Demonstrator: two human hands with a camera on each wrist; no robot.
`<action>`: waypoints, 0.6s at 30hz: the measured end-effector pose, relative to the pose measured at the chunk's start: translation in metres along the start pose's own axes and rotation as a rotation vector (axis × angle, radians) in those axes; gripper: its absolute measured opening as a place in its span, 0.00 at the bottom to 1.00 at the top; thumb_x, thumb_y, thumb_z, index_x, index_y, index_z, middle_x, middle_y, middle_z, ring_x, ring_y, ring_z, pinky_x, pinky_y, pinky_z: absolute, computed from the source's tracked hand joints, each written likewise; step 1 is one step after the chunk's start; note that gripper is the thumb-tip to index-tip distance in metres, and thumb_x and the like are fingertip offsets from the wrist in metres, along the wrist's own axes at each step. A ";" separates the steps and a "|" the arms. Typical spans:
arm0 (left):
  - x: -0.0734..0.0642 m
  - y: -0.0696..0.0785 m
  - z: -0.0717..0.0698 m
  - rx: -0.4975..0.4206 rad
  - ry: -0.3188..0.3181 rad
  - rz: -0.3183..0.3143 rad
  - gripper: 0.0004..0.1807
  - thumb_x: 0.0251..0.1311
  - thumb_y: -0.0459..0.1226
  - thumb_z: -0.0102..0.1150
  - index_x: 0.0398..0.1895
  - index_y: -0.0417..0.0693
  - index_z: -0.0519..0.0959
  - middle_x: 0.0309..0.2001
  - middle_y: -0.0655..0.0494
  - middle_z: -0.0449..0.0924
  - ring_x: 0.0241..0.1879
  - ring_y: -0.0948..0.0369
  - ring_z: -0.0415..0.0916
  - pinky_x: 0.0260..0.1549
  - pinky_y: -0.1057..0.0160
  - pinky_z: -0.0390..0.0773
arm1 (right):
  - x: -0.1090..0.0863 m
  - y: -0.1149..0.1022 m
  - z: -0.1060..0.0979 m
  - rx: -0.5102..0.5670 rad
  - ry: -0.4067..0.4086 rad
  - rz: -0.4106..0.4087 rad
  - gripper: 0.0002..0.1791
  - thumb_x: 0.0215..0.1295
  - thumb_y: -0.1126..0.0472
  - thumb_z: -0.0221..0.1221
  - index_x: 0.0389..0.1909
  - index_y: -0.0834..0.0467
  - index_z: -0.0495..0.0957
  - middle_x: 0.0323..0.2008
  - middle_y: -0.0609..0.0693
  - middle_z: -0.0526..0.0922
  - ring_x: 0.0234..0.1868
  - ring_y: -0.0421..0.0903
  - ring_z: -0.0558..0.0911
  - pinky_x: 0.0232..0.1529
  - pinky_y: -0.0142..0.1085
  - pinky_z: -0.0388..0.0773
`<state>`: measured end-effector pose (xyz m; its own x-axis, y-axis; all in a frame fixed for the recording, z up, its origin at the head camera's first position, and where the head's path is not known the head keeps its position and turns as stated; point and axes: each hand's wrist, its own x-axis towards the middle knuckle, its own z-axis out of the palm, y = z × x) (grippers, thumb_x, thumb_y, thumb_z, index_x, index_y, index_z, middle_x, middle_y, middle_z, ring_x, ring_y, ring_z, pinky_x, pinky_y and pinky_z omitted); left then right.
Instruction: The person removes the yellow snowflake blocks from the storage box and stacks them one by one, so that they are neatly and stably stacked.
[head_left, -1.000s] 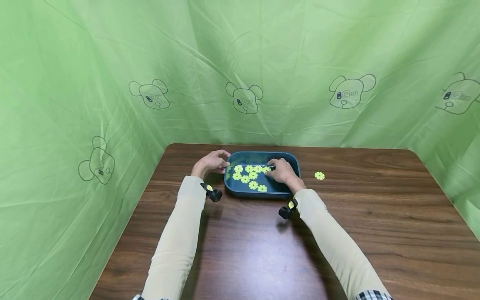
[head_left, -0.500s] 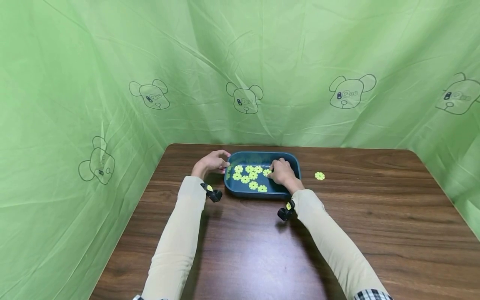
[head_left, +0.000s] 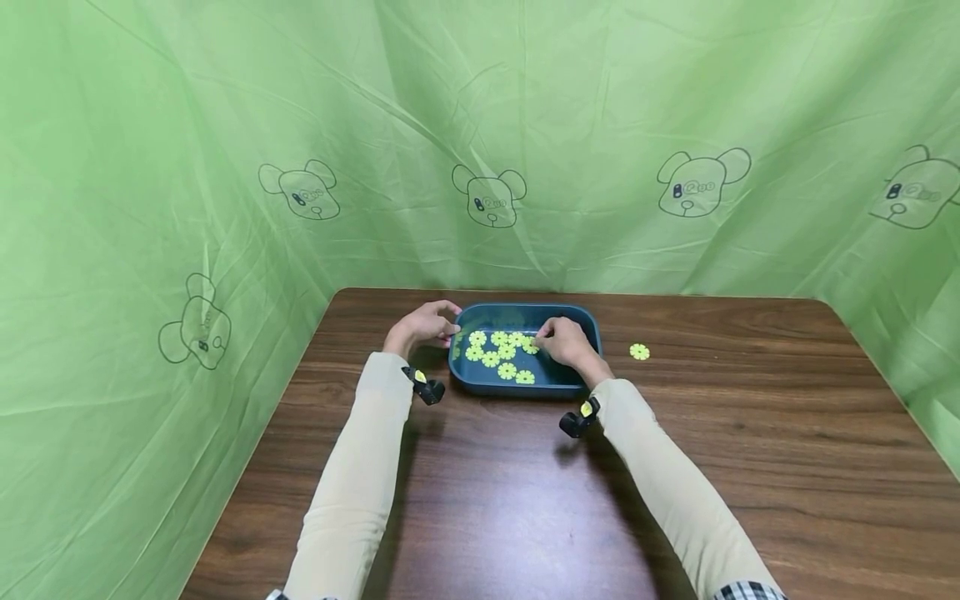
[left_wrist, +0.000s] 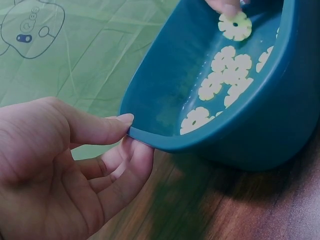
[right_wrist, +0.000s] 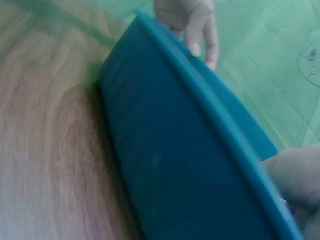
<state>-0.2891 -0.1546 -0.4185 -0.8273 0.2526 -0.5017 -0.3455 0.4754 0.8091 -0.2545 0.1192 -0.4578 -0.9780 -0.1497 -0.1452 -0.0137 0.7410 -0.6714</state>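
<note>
My left hand pinches the left rim of a dark blue plastic bin, thumb over the edge and fingers beneath, as the left wrist view shows up close. Inside the bin, my right hand has its thumb and fingertips on a yellow-green snowflake disc, a flat notched round with a centre hole. That disc looks tilted at the fingertips. Several more discs lie on the bin's floor, left of the right hand. In the right wrist view, the bin's wall hides most of the right hand's work.
One loose snowflake disc lies on the brown wooden table, right of the bin. Green cloth with bear-head outlines hangs behind and beside the table.
My right hand first draws back from the disc group, then shifts slightly left, its fingertips now on the disc nearest it. My left hand stays on the bin's rim.
</note>
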 end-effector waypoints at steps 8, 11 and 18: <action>-0.001 -0.001 0.000 -0.003 -0.001 0.002 0.24 0.66 0.28 0.50 0.65 0.43 0.63 0.35 0.46 0.70 0.28 0.60 0.71 0.48 0.53 0.78 | -0.004 -0.006 -0.010 0.211 -0.003 0.017 0.12 0.65 0.52 0.60 0.40 0.57 0.80 0.43 0.54 0.80 0.42 0.49 0.75 0.42 0.37 0.72; -0.001 -0.002 0.001 0.001 0.001 0.006 0.24 0.67 0.28 0.50 0.65 0.43 0.63 0.33 0.48 0.70 0.28 0.60 0.71 0.45 0.55 0.79 | -0.005 -0.008 -0.014 0.243 0.007 0.006 0.14 0.65 0.51 0.60 0.41 0.57 0.79 0.44 0.54 0.79 0.44 0.49 0.75 0.44 0.38 0.73; -0.007 -0.001 0.003 0.012 0.003 0.008 0.22 0.66 0.28 0.51 0.63 0.42 0.64 0.35 0.46 0.71 0.28 0.60 0.72 0.40 0.59 0.80 | -0.015 -0.013 -0.027 0.303 0.043 -0.021 0.14 0.65 0.51 0.60 0.41 0.59 0.78 0.46 0.55 0.78 0.44 0.50 0.75 0.43 0.39 0.72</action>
<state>-0.2814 -0.1544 -0.4168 -0.8314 0.2538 -0.4942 -0.3336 0.4833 0.8094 -0.2454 0.1290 -0.4272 -0.9861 -0.1307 -0.1025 0.0223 0.5078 -0.8612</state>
